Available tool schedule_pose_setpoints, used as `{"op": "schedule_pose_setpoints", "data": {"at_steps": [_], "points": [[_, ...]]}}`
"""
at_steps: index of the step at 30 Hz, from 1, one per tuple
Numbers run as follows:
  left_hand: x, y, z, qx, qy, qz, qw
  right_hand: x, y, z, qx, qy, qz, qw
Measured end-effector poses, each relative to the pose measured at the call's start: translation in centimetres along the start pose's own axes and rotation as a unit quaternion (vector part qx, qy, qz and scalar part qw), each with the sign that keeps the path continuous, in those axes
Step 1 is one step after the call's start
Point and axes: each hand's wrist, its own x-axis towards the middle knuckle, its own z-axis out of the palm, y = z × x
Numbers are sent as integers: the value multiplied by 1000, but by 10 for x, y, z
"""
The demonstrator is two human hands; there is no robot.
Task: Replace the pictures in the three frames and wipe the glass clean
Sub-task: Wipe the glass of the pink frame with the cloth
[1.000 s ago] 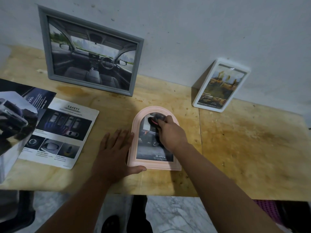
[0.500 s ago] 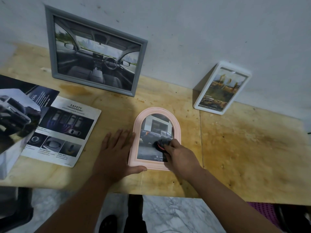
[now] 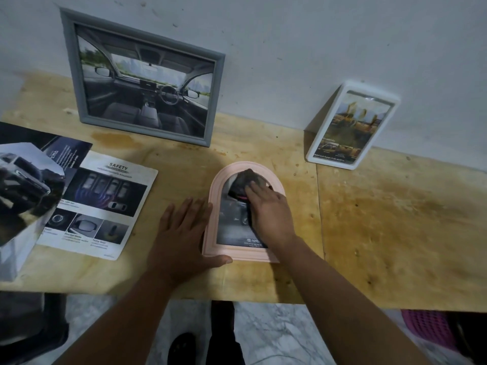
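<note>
A pink arched frame (image 3: 214, 206) lies flat on the wooden table (image 3: 395, 219) with a car picture under its glass. My right hand (image 3: 271, 212) presses a dark cloth (image 3: 243, 181) onto the upper part of the glass, fingers laid over the cloth. My left hand (image 3: 181, 233) lies flat on the table against the frame's left edge, with the thumb along its bottom rim. A grey frame (image 3: 143, 83) with a car-interior picture leans on the wall at the back left. A white frame (image 3: 350, 125) leans on the wall at the back right.
A safety brochure page (image 3: 100, 204) and other car brochure sheets (image 3: 29, 185) lie at the table's left. The table's front edge runs just below my forearms. A pink basket (image 3: 427, 327) stands on the floor at the lower right.
My right hand has slid the cloth from the lower part of the glass back up to the arch. My left hand has stayed against the frame's left edge.
</note>
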Motion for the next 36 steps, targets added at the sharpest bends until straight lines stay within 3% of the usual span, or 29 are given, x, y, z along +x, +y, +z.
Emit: {"op": "schedule_pose_setpoints", "data": {"at_steps": [9, 10, 12, 13, 15, 19, 21, 23, 25, 26, 27, 30, 32, 34, 36], "points": [[1, 1, 3, -3, 1, 2, 1000, -75, 9, 10, 90, 30, -163, 982], [1, 1, 3, -2, 0, 3, 1000, -77, 10, 6, 135, 18, -149, 979], [1, 2, 2, -1, -3, 4, 1000, -74, 7, -13, 297, -33, -25, 954], [1, 2, 1, -1, -4, 3, 1000, -72, 5, -23, 405, -63, 56, 910], [1, 3, 1, 1, -3, 0, 1000, -63, 5, -35, 588, -63, 185, 785], [1, 3, 0, 2, -1, -2, 1000, -61, 10, -44, 819, -77, 308, 478], [0, 3, 0, -3, 1, 0, 1000, -63, 4, -44, 856, -80, 343, 378], [0, 3, 0, -2, -1, 0, 1000, -62, 1, -43, 860, -65, 371, 344], [0, 3, -1, 0, -2, -2, 1000, -57, -3, -40, 833, -49, 402, 378], [0, 3, -1, -1, -1, -3, 1000, -53, -5, -40, 806, -22, 410, 425], [1, 3, -2, -2, 1, -3, 1000, -48, -6, -40, 767, 19, 408, 494], [1, 3, -2, -2, 8, -4, 1000, -26, -7, -37, 537, 140, 263, 789], [1, 4, -2, -5, 11, -4, 1000, -14, 1, -20, 343, 132, 119, 922], [1, 4, -1, -8, 12, -4, 1000, -8, 9, 2, 111, 98, 44, 988], [2, 4, -1, -8, 9, -4, 1000, -8, 11, 11, -17, 118, 13, 993]]}}
